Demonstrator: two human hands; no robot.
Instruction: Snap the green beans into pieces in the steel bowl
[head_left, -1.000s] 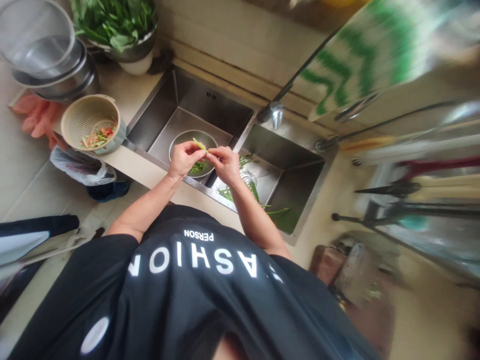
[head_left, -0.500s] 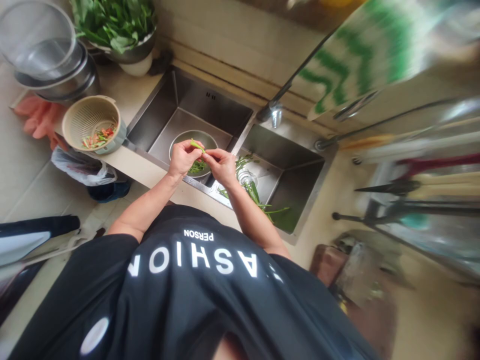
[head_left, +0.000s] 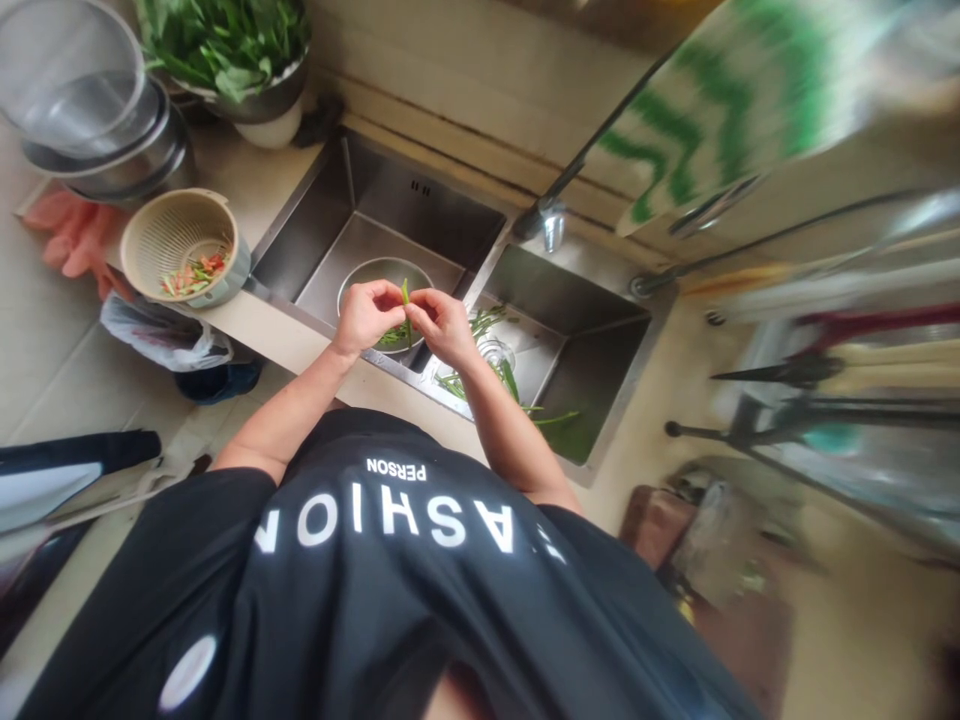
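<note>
My left hand and my right hand meet over the left sink basin. Between their fingertips, a short green vegetable stalk stands nearly upright, pinched from both sides. Just below is a round metal bowl with cut green pieces inside, partly hidden by my hands. Longer green stalks lie in the right basin, around the drain strainer; my right forearm covers some of them.
A beige strainer basket with red and green scraps stands left of the double sink. Behind it are stacked metal bowls and a bowl of leafy greens. The faucet rises behind the divider.
The stalk has turned from slanting sideways to nearly upright between my fingertips. My right hand has shifted slightly inward, closer to my left.
</note>
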